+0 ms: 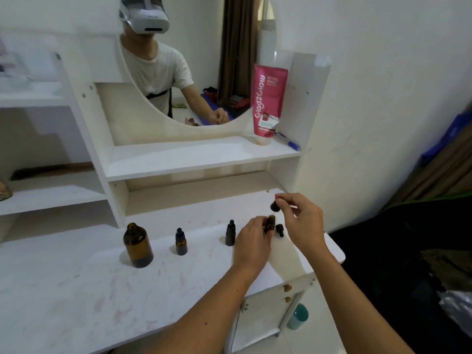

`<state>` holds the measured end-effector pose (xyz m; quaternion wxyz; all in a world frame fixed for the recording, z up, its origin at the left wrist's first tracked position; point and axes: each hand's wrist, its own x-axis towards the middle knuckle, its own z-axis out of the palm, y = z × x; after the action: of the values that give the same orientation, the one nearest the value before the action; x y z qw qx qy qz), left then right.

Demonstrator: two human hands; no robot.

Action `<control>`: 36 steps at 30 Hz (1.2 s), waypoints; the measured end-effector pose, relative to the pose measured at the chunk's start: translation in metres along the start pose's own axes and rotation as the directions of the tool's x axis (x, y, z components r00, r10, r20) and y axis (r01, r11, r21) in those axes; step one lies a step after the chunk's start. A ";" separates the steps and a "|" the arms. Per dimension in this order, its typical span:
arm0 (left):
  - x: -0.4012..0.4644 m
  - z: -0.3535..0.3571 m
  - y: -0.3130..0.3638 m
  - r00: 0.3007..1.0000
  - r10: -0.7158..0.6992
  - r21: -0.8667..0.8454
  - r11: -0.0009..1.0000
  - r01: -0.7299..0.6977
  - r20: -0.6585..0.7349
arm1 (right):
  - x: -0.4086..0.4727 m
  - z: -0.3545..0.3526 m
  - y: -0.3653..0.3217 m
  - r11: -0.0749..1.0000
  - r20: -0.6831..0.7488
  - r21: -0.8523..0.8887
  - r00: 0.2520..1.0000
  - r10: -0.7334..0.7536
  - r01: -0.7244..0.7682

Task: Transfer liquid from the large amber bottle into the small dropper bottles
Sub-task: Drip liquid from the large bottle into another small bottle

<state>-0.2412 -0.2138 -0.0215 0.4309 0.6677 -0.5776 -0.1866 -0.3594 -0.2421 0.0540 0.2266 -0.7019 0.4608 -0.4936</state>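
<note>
The large amber bottle (pixel 138 245) stands uncapped on the white tabletop (pixel 76 290), left of centre. Two small capped dropper bottles (pixel 181 241) (pixel 230 233) stand to its right. My left hand (pixel 251 245) grips a third small amber bottle (pixel 270 223), open at the top and slightly tilted. My right hand (pixel 300 221) pinches a black dropper cap (pixel 274 205) just above and right of that bottle's mouth. Another black dropper cap (pixel 280 229) lies on the tabletop between my hands.
A pink tube (pixel 268 100) and a blue pen (pixel 288 141) rest on the shelf under a round mirror (pixel 204 60). White shelves stand at the left. The table's right edge is close to my hands, with a teal cup (pixel 298 316) below.
</note>
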 end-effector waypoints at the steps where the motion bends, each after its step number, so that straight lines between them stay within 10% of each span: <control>1: -0.003 -0.002 0.003 1.000 -0.005 0.012 1.000 0.005 0.009 | 0.000 -0.002 0.000 1.000 0.000 -0.008 1.000 -0.007 0.007; 24: -0.090 -0.107 -0.033 0.993 -0.037 -0.311 0.948 0.071 0.113 | -0.026 0.004 -0.127 0.975 -0.095 -0.002 0.970 -0.222 0.223; 36: -0.141 -0.238 -0.105 0.952 -0.088 -0.176 0.984 0.037 -0.292 | -0.067 0.100 -0.199 0.932 0.004 0.177 0.947 -0.322 0.316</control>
<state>-0.0367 -0.0013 -0.0067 0.5620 0.6675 -0.4664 -0.1451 -0.1905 -0.1036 0.1345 0.2113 -0.7528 0.2923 -0.5506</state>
